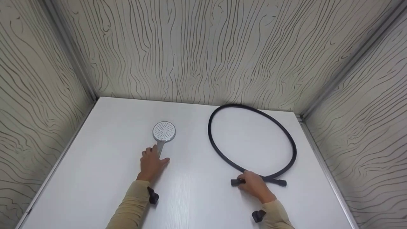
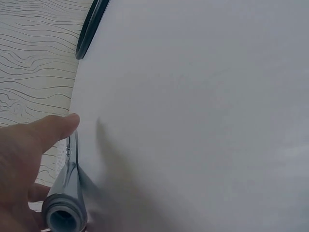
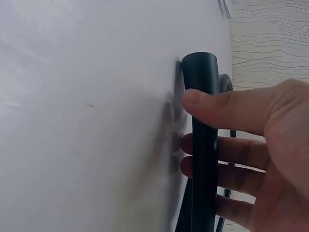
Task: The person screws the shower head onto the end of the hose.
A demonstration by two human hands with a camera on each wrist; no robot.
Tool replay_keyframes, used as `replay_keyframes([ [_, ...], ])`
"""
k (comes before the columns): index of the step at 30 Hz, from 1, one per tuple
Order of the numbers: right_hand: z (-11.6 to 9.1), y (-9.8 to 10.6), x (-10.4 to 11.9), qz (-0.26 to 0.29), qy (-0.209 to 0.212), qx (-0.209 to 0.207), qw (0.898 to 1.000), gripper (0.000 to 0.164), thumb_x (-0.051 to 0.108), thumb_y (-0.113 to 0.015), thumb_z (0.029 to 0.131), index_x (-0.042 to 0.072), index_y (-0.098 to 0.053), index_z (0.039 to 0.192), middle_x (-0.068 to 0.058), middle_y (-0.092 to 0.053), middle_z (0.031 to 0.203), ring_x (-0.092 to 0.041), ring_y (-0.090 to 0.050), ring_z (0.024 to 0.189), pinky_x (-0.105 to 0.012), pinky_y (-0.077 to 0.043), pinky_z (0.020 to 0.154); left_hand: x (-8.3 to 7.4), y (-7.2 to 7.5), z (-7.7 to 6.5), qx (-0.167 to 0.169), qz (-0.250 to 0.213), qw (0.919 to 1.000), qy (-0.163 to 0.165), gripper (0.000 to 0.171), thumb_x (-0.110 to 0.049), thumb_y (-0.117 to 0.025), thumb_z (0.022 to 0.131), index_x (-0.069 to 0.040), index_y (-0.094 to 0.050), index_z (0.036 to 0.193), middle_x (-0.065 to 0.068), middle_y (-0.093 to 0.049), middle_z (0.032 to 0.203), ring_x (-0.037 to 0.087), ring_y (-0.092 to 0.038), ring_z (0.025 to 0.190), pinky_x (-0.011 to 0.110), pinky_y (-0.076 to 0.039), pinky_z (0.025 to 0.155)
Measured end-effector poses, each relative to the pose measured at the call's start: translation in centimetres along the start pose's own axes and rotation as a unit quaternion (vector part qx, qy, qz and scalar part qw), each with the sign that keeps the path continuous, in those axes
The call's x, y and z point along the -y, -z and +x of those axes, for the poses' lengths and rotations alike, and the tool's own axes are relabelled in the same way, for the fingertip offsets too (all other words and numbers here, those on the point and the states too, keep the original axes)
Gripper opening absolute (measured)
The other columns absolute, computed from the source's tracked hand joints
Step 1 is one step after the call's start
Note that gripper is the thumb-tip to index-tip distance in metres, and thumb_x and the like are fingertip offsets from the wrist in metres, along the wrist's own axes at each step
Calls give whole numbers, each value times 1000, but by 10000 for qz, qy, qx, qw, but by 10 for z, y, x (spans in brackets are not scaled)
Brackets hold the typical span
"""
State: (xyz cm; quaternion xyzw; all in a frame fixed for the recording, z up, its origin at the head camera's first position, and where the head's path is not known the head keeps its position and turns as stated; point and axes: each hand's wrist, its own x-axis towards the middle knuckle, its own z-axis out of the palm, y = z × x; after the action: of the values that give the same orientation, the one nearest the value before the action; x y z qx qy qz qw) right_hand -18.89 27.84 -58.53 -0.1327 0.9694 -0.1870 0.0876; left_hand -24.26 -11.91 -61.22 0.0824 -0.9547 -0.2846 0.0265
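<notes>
A hand shower head [image 1: 164, 131] lies on the white table with its round perforated face up and its grey handle [image 2: 70, 181] toward the person. My left hand [image 1: 151, 163] is at that handle, fingers on one side and thumb stretched out on the other; the thumb looks apart from it. A black shower hose [image 1: 209, 128] forms a big loop on the right. Near one of its ends [image 3: 200, 72], my right hand [image 1: 254, 184] holds it between thumb and fingers. The hose's other end [image 1: 281, 183] lies to the right of that hand.
Wood-grain panels [image 1: 190, 57] close off the back and both sides of the white table [image 1: 190, 197]. The far part of the hose loop reaches the back panel. Metal rails [image 1: 327, 171] run along the side edges.
</notes>
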Motion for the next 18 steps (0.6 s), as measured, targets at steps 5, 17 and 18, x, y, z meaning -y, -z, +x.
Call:
replay_keyframes([
  [5, 2, -2, 1, -25, 55, -130, 9999, 23, 10, -78, 73, 6, -74, 95, 0, -60, 81, -15, -53, 75, -36, -49, 71, 1, 1, 1, 22, -25, 9999, 119, 72, -34, -73, 84, 8, -46, 136, 28, -54, 119, 38, -52, 108, 51, -50, 89],
  [17, 7, -4, -2, 22, 460, -352, 9983, 15, 14, -77, 77, 12, -75, 92, 6, -58, 77, -10, -48, 72, -28, -44, 65, 0, 5, 3, 56, -481, 9981, 391, 35, -17, -60, 93, 10, -61, 115, 16, -59, 92, 25, -59, 83, 41, -53, 74],
  [18, 7, -3, -2, 32, 498, -411, 9979, 15, 14, -77, 77, 12, -75, 92, 6, -58, 78, -10, -48, 72, -28, -44, 65, 0, 6, 2, 96, -597, 9973, 416, 35, -17, -59, 94, 10, -60, 115, 16, -59, 92, 25, -60, 81, 40, -53, 73],
])
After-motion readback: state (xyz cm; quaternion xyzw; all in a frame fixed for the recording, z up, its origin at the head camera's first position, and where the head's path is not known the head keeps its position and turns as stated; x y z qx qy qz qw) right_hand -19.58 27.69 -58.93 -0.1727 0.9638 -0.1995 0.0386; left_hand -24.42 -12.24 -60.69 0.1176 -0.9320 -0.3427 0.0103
